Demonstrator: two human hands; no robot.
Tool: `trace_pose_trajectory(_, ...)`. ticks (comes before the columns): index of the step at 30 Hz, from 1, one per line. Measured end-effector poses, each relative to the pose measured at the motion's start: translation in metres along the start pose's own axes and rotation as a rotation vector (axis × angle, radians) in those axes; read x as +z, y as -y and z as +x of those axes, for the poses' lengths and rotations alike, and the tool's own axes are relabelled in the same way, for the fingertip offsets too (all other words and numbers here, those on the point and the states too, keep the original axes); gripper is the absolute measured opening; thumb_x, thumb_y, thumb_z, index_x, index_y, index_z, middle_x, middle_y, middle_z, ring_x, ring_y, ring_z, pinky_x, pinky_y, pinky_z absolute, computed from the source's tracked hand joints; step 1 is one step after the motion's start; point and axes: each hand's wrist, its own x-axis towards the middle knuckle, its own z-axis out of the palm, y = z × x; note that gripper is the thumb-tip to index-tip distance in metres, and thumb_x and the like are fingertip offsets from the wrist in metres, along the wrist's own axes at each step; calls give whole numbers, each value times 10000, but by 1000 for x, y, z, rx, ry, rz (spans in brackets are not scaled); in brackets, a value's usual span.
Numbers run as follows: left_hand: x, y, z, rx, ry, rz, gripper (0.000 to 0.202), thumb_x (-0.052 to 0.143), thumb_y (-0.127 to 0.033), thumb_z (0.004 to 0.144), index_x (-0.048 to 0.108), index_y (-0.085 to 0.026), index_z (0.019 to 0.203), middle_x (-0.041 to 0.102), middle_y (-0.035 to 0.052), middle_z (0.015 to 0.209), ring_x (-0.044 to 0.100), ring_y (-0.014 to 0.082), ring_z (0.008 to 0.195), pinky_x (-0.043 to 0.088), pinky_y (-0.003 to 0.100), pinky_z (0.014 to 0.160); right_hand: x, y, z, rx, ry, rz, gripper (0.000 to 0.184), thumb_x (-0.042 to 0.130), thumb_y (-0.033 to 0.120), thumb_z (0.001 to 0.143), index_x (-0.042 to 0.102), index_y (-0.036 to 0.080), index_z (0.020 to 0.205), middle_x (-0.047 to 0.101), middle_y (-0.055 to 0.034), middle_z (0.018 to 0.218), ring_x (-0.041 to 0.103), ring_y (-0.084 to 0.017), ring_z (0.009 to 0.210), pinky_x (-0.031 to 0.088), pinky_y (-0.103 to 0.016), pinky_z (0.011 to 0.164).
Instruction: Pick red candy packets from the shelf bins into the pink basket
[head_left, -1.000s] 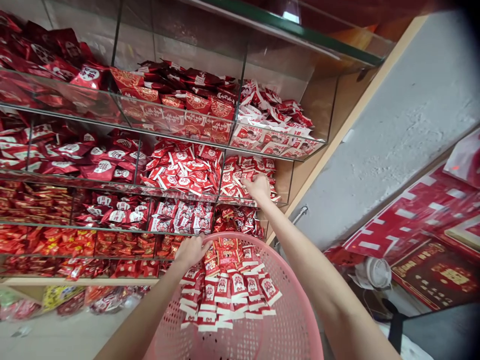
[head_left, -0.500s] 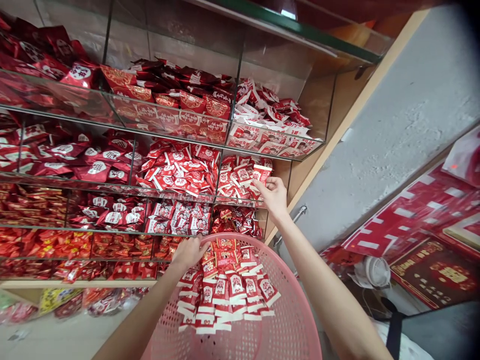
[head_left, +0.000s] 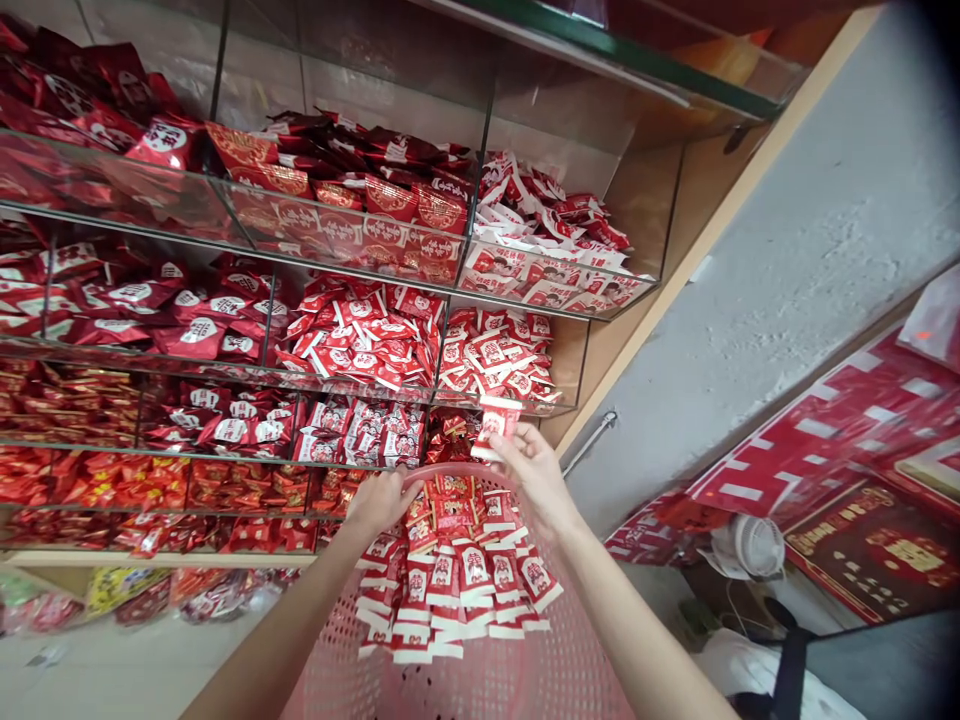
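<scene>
**Item:** one small sachet (head_left: 496,425), red foil with a white band at each end. I hold it pinched between the thumb and fingertips of my right hand (head_left: 536,475). It sits in the air just above the far rim of the pink basket (head_left: 337,685) and just below the glass compartment (head_left: 499,355) that holds many like it.

**Handling, as I judge it:** very light. The wrapper is thin, crinkly and a little slick, so it slides against its neighbours. The sealed ends look flat and stiffer than the filled middle. The best hold is a pinch on a white end band or across the two long edges. Squeezing the middle could crush whatever is inside.

**Left hand (head_left: 382,500):** clenched over the basket's far rim, fingers curled inward, beside the heap.

**Heap of sachets (head_left: 457,580):** the same red-and-white kind, lying overlapped in rows inside the basket and touching one another. They look loose enough to shift if the basket tilts.

**Surroundings:** tiered glass shelves (head_left: 247,230) divided into bins of assorted red packets. To the right are a grey wall (head_left: 787,230) and, lower down, a white fan (head_left: 746,545).
</scene>
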Motion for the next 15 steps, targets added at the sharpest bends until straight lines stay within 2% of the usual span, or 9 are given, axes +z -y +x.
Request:
trace_pose_trajectory(3, 3, 1, 1, 0, 1, -8, 511, 267, -534, 884, 555, -162, 1084, 689, 137, 940, 653, 263, 878, 457, 336, 732, 5, -35, -27, 204, 89, 5, 371, 737, 392, 655, 551, 174, 891, 634, 10, 766, 570, -81, 613, 435, -181, 526)
trace_pose_trajectory(6, 4, 1, 2, 14, -7, -6, 515, 268, -530, 884, 556, -154, 1085, 688, 147, 957, 651, 277, 883, 459, 345, 717, 6, -70, -50, 385, 76, -30, 514, 772, 407, 603, 502, 178, 976, 576, 61, 647, 539, -65, 495, 394, -169, 451)
trace_pose_trajectory(8, 5, 1, 2, 7, -17, -2, 535, 268, -543, 880, 556, -146, 1092, 686, 155, 957, 648, 281, 890, 459, 348, 719, 5, -86, -60, 457, 54, -33, 579, 793, 414, 562, 462, 192, 982, 550, 82, 638, 547, -67, 466, 389, -169, 427)
trace_pose_trajectory(15, 3, -1, 0, -15, -18, -10, 532, 280, -551, 874, 559, -157, 1099, 688, 143, 955, 648, 269, 895, 455, 336, 737, 11, -101, -88, 665, 26, 41, 573, 810, 387, 520, 374, 217, 851, 558, 85, 629, 642, -128, 535, 483, -215, 519)
